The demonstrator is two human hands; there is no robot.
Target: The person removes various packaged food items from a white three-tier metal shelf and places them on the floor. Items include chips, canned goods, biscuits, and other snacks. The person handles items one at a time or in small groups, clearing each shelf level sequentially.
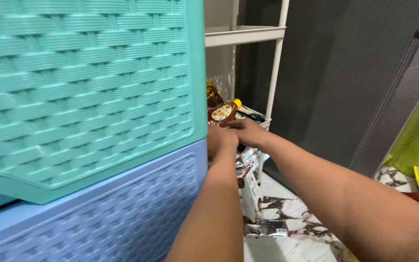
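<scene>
Brown squeeze bottle with yellow cap and round pale label: tilted, cap pointing up and to the right, lying on the lower tier of a white rack, just beside the teal woven-pattern bin. Lower portion hidden; contents level cannot be determined

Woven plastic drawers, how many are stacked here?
2: a teal drawer on top and a lilac drawer directly beneath it; more may lie outside the view.

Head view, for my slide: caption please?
Both hands reach a brown bottle on a white rack beside stacked bins.
</scene>
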